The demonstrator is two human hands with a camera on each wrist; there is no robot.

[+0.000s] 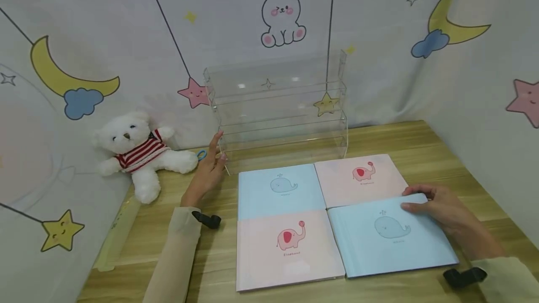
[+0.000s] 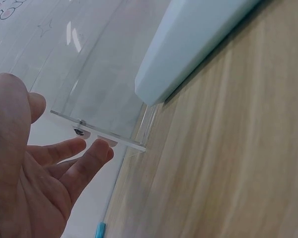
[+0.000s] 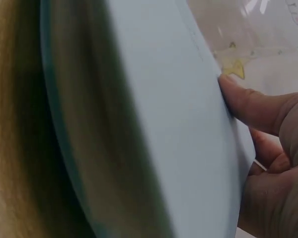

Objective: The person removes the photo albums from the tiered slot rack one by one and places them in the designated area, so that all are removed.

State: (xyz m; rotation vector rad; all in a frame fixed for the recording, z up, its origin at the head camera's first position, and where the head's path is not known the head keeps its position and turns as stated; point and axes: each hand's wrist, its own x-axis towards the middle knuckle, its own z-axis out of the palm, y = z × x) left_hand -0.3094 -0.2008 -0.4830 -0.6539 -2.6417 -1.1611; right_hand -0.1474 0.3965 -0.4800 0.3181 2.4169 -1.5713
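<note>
Four thin landscape books lie in a two-by-two block on the wooden table. At the front right is a light blue whale book (image 1: 362, 247); my right hand (image 1: 442, 212) pinches its far right corner, thumb on the cover. Behind it lies a pink elephant book (image 1: 337, 183), with another blue whale book (image 1: 257, 195) to the left and a pink elephant book (image 1: 257, 258) at front left. At the back stands a clear acrylic tiered rack (image 1: 282, 146). My left hand (image 2: 44, 173) touches the rack's left side panel with extended fingertips, its thumb apart.
A white teddy bear (image 1: 145, 153) in a striped shirt sits at the back left, a small blue ring-shaped item (image 1: 202, 155) beside its foot. A translucent yellowish ruler-like strip (image 1: 118, 233) lies along the left edge. Printed curtains (image 1: 379, 74) enclose the table's back and sides.
</note>
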